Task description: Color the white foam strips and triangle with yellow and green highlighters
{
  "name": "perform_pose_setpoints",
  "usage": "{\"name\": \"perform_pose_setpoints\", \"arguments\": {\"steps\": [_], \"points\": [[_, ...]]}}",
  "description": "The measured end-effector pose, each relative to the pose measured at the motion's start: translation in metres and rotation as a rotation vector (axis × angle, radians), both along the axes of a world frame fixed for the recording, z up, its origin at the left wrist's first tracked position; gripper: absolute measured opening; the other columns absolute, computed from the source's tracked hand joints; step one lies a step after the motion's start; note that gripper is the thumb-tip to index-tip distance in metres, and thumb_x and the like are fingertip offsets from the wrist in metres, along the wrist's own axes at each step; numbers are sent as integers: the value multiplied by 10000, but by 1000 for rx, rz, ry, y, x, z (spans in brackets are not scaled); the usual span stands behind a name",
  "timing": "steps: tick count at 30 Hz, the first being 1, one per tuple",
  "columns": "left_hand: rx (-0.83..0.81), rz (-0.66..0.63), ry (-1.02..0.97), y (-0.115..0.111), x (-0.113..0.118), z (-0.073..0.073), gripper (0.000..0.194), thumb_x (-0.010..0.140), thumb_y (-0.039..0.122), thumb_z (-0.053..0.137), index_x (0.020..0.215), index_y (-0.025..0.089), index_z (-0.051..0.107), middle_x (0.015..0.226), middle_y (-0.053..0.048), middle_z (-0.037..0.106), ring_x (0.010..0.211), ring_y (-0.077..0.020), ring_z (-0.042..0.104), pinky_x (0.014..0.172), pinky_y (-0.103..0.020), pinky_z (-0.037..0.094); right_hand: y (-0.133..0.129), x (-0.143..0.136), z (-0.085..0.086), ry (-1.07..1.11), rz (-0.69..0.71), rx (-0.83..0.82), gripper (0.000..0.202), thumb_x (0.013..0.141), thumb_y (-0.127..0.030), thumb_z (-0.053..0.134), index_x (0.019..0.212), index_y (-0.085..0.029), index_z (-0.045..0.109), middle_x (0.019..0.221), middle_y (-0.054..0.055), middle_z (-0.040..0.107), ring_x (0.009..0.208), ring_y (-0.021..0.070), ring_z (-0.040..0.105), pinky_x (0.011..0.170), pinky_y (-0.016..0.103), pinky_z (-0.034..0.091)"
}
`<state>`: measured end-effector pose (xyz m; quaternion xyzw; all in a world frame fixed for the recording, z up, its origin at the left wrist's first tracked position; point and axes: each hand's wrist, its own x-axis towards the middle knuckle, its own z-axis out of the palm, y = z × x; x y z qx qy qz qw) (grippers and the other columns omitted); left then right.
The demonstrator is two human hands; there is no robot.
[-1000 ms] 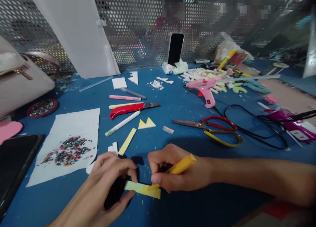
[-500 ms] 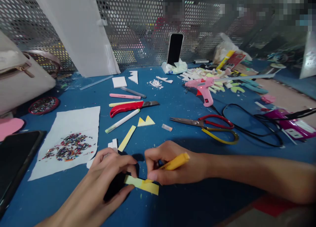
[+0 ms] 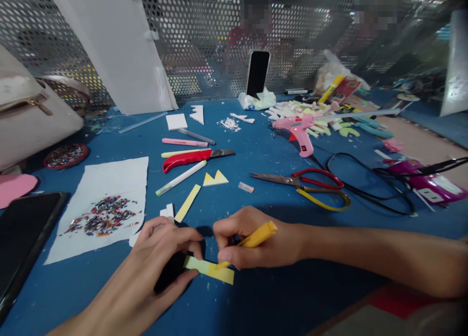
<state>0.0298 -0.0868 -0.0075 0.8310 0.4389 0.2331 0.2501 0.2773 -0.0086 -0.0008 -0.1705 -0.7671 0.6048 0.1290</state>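
Note:
A small pale green and yellow strip [image 3: 223,275] lies on the blue table, its left end pinched between the thumb and fingers of my left hand [image 3: 161,258]. My right hand [image 3: 252,241] grips a yellow highlighter [image 3: 260,235], tilted, with its tip on the strip's yellow part. The strip's right half is a deeper yellow than its left. Just beyond my hands lie another pale yellow strip [image 3: 187,203], a zigzag-cut piece with yellow points [image 3: 215,178] and a small clear pen cap [image 3: 245,187]. White scraps [image 3: 167,211] are partly hidden behind my left hand.
Scissors [image 3: 292,180], a red-handled knife [image 3: 190,159] and highlighters [image 3: 182,178] lie ahead. A pink glue gun [image 3: 298,128] with a cord rests at right. Beads cover a white sheet [image 3: 117,180] at left, beside a dark phone [image 3: 31,238]. Another phone [image 3: 258,72] stands behind.
The highlighter's tip has shifted slightly rightward along the strip, and its back end has dipped a little to the left. My left hand keeps its hold; the view has shifted slightly.

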Motion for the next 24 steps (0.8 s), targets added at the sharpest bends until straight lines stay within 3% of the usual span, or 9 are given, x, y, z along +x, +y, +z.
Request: {"name": "perform_pose_setpoints", "arguments": {"steps": [4,9,19,24], "points": [[11,-4,-1,0,0,1,320,975,214,510,1265,319,422,1014,60,649,1096,-160,553,948,-281,381,0,1,-1,2,22,-72,411,995,-422,526,697,-140,531,567,-28,525,496,63,487,485,152,364],[37,-5,11,1,0,1,314,970,222,513,1256,321,431,1004,55,654,1084,-175,562,946,-297,384,0,0,-1,6,-1,-4,386,977,-404,568,699,-141,520,578,-31,529,528,61,477,503,154,348],[21,8,21,0,-1,0,328,969,221,511,1271,323,431,1023,49,654,1103,-186,560,970,-322,387,0,0,0,15,-18,-101,438,987,-453,537,683,-136,529,597,-12,546,527,72,515,491,161,367],[36,-9,29,-1,-3,0,324,963,208,517,1256,322,438,1032,52,656,1123,-182,557,962,-308,386,1,0,-1,37,3,-59,445,993,-440,535,670,-134,531,582,-19,530,527,69,486,502,169,351]]}}
